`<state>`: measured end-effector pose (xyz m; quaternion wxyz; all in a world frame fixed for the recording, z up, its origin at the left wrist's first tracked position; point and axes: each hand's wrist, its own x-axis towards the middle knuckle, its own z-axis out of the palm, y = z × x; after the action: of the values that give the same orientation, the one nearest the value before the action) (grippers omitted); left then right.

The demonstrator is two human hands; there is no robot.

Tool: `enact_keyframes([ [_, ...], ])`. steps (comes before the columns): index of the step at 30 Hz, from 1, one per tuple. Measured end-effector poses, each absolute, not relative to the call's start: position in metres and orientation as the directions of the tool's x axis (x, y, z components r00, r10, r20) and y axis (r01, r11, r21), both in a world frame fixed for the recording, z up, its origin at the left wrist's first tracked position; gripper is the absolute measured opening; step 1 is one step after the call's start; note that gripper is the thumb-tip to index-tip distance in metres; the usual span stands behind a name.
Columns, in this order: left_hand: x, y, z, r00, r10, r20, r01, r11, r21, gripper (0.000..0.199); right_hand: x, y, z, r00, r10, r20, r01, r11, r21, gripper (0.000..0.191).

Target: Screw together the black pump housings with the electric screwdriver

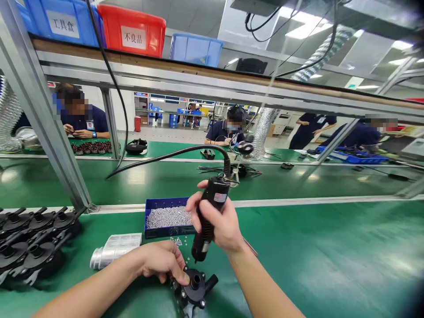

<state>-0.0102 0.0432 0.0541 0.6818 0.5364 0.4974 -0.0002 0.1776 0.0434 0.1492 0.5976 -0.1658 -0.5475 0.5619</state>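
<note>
Wrapped around a black electric screwdriver [208, 221], my right hand [222, 223] holds it upright with its tip pointing down. Below that tip sits a black pump housing [195, 287] with a round spout and a side pipe. My left hand [167, 263] grips the housing's left side, thumb pressed on its top near the spout. Small metal nuts [178, 241] lie loose on the green mat just beyond my left hand. Behind them a blue tray [155, 232] holds a heap of the same small metal parts.
Rows of black housings [36, 251] stand at the left. A clear plastic piece [115, 247] lies beside the blue tray. The screwdriver's black cable [165, 155] arches to the left. A metal frame post [49, 110] rises at left. Several co-workers [88, 112] sit or stand across the bench.
</note>
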Motion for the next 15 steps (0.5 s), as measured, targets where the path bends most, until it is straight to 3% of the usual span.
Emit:
enact_keyframes([
  [4,-0.009,0.041,0.062,0.523,0.524,-0.672,0.531,0.417,0.738,0.046,0.174,0.03,0.161,-0.344,0.845,0.409,-0.618,0.124,-0.776,0.055],
  [8,-0.008,0.039,0.069,0.544,0.515,-0.663,0.534,0.398,0.746,0.045,0.17,0.025,0.158,-0.363,0.84,0.403,-0.657,0.076,-0.75,0.045],
  [15,-0.008,0.036,0.074,0.559,0.536,-0.632,0.511,0.378,0.772,0.04,0.162,0.022,0.151,-0.411,0.81,0.418,-0.69,0.024,-0.724,0.05],
])
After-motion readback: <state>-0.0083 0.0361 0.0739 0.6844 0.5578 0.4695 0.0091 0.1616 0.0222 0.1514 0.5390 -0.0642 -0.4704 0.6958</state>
